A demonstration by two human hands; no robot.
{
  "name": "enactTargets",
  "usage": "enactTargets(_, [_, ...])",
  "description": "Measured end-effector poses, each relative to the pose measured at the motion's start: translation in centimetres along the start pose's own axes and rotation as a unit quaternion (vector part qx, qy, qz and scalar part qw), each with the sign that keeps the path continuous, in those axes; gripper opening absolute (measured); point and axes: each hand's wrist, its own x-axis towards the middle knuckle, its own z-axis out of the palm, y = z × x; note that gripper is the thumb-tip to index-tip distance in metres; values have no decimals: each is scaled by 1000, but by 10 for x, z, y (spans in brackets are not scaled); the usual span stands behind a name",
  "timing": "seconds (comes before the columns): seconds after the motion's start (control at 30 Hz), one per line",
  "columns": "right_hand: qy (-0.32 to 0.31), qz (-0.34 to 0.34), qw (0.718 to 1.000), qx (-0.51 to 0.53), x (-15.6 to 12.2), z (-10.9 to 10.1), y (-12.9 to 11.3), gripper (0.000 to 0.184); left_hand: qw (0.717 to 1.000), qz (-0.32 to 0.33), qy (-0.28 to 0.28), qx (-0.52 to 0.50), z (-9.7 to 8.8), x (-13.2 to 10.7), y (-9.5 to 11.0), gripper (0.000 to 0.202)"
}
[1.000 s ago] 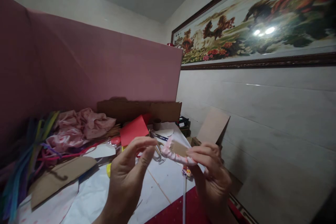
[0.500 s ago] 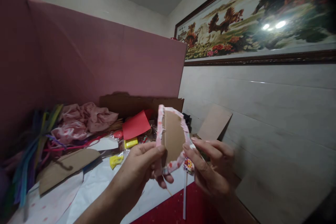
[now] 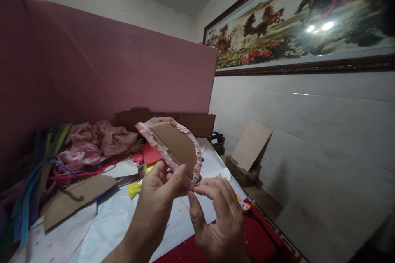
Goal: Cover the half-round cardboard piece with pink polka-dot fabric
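My left hand (image 3: 156, 201) grips a half-round cardboard piece (image 3: 177, 141) with its thumb on the brown face. Pink dotted fabric (image 3: 196, 152) is folded over the piece's edge all round, gathered in small pleats along the curve. The piece is tilted, its straight side sloping down from the upper left. At the lower corner the thumb and forefinger of my right hand (image 3: 220, 213) pinch the fabric edge. A thin stick (image 3: 184, 203) shows below the hands.
White paper (image 3: 182, 230) covers part of the red tabletop (image 3: 262, 238). On the left lie crumpled pink cloth (image 3: 98, 141), colourful pipe cleaners (image 3: 37, 181) and another cut cardboard piece (image 3: 78, 197). Red paper (image 3: 150, 154) is behind the hands. A cardboard sheet (image 3: 251, 146) leans at the right wall.
The cardboard piece has turned from upright to leaning left. My right hand has moved down and left, from its curved side to the lower corner.
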Motion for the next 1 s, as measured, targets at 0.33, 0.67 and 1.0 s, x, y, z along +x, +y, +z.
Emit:
enactTargets(0.33, [36,14,995,-87,-2,9,-2,7,995,64,43,63,2,-1,0,15])
enactTargets(0.67, [34,26,985,-167,1,15,-3,12,995,40,57,64,1,-2,-2,15])
enactTargets(1.0, [33,16,995,-94,3,12,-1,7,999,34,43,2,0,0,-2,11])
